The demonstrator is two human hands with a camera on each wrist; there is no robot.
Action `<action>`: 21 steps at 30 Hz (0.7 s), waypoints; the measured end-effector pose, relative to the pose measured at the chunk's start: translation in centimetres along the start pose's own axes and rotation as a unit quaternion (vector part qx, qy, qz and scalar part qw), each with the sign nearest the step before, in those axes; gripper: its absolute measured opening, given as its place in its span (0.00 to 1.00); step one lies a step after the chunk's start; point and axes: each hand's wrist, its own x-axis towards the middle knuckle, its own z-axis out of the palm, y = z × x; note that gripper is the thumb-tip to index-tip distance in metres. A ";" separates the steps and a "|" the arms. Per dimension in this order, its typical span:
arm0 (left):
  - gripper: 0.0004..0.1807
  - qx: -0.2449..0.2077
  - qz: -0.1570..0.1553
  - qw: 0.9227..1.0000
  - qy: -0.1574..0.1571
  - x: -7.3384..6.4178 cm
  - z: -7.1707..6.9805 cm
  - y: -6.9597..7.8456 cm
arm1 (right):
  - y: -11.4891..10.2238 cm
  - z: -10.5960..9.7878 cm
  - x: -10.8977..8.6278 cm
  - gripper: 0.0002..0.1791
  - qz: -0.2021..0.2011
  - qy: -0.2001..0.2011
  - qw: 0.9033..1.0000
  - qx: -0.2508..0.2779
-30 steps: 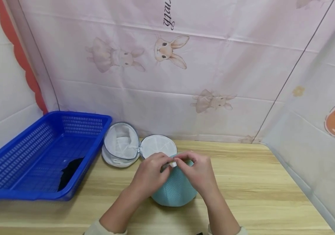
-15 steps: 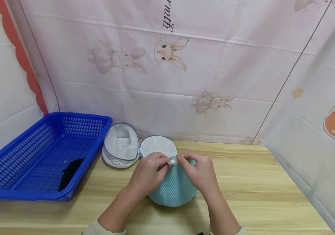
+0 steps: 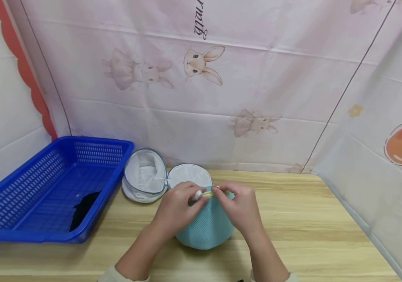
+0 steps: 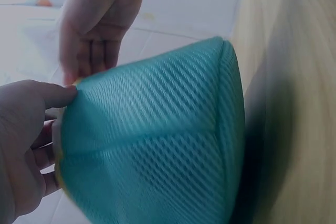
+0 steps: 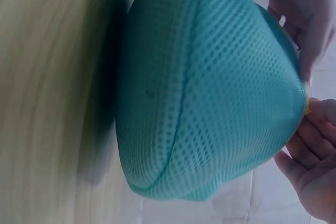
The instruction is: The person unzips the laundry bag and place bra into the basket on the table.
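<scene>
A teal mesh laundry bag (image 3: 204, 231) sits bulging on the wooden table, its yellow-edged zipper (image 3: 208, 193) at the top. My left hand (image 3: 176, 205) pinches the bag's edge between thumb and fingers, beside a small white piece (image 3: 197, 194), perhaps the zipper pull. On the zipper's other end, my right hand (image 3: 239, 201) pinches the rim with thumb and forefinger. In the left wrist view the left thumb presses on the teal mesh (image 4: 152, 114). The right wrist view has the right fingertips at the yellow rim (image 5: 307, 106). Whatever fills the bag is hidden.
A blue plastic basket (image 3: 116, 172) with a black cloth (image 3: 82, 209) inside stands at the left. Behind my hands, a white mesh bag (image 3: 144, 172) lies with its round lid (image 3: 190, 175) folded open. A printed curtain (image 3: 250, 78) closes off the back.
My left hand has shifted slightly left along the zipper with the white piece. More of the yellow edging shows between the hands. The right hand has moved slightly right and keeps its pinch.
</scene>
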 end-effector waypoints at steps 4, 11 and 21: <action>0.08 0.015 0.029 0.999 0.009 -0.1 0.2 0.4 | -0.5 0.3 -0.2 0.02 -0.040 -0.014 0.999 0.000; 0.07 -0.006 0.034 0.999 0.027 0.0 0.1 0.0 | -0.3 0.1 -0.2 0.02 -0.024 -0.003 1.000 -0.006; 0.07 -0.062 0.011 0.997 0.041 0.2 -0.7 -0.9 | -0.3 -0.7 0.0 0.03 0.008 0.031 0.999 -0.015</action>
